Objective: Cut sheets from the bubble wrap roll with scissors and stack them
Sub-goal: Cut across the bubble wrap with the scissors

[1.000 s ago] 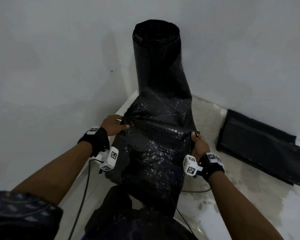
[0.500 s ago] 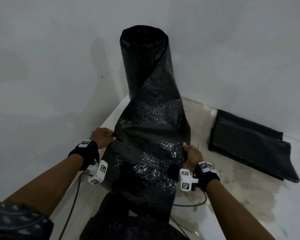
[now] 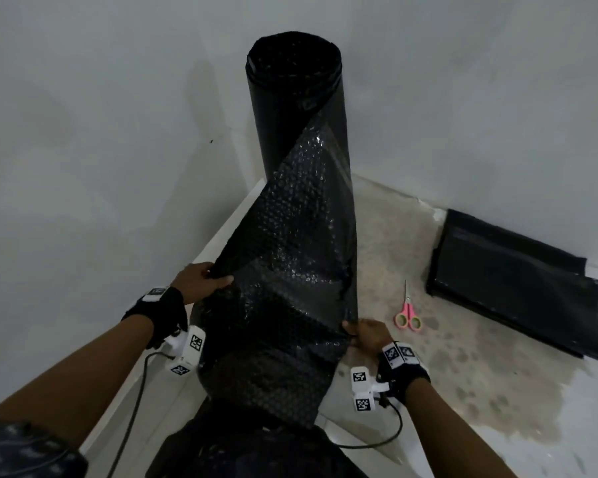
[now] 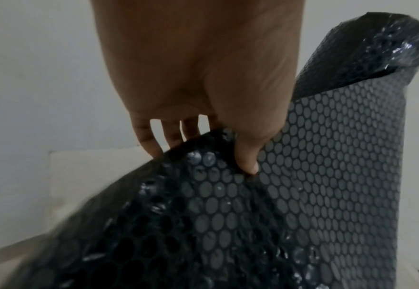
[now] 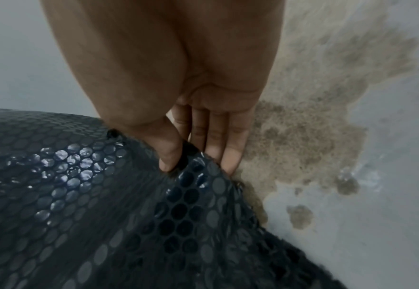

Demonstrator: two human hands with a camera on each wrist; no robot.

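Nearest, at 6 o'clock in the head view, trailed the free end of the bubble wrap sheet [image 3: 277,322], draped down toward the body and off the table edge. Gripped on both side edges: left hand [image 3: 197,281] at about 9 o'clock of the sheet, thumb [image 4: 246,158] on top and fingers [image 4: 148,136] curled beneath, pinching the edge; right hand [image 3: 368,336] at about 4 o'clock, thumb [image 5: 168,154] pressed over the edge and fingers [image 5: 228,148] lying straight along the underside, pinching likewise. Held nothing else in either hand. Ran the sheet's long axis from 6 toward 12 o'clock, rising from the hands to the bubble wrap roll [image 3: 296,112], upright in the corner of the table [image 3: 497,374] at 12 o'clock, against the wall [image 3: 83,132]. Lay the scissors [image 3: 408,313] flat at about 2 o'clock of the right hand, just beside it, blades toward 12 and pink handles toward the person; clearly nearer the right hand than the left, with the whole width of the sheet between. Judged that a cut would run crosswise, 3 to 9 o'clock, against the sheet's length, and that the right hand would have to let go to reach them. Farthest, at 3 o'clock by the wall, sat the stack of cut sheets [image 3: 518,284], well apart from the roll.
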